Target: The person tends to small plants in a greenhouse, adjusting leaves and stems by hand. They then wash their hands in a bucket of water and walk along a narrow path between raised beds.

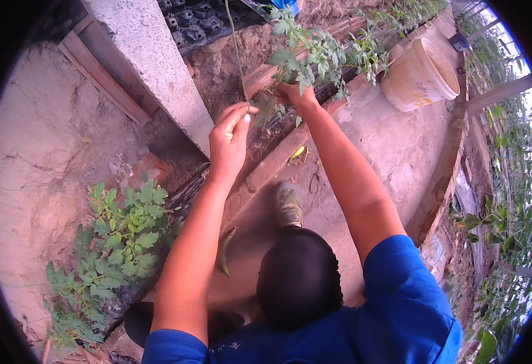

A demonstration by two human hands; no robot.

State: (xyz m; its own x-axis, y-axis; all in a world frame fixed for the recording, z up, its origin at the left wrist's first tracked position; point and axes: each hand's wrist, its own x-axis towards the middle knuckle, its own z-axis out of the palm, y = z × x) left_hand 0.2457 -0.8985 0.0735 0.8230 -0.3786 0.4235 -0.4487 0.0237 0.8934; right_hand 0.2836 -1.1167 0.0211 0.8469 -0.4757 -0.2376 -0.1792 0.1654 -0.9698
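My left hand (231, 136) pinches a thin twine (237, 50), which runs upward out of view at the top. To its right, my right hand (295, 96) reaches in at the base of a leafy tomato plant (309, 54), its fingers partly hidden by leaves, so its grip is unclear. Lower leaves and stems show between the two hands. Another group of tomato plants (131, 232) grows at the lower left, beside my left forearm.
A concrete post (156, 63) slants at the upper left, near a black seedling tray (197, 20). A dirty plastic bucket (418, 75) stands on the path (366, 141) at the right. A brick edging (270, 166) borders the bed. Green pods lie on the path.
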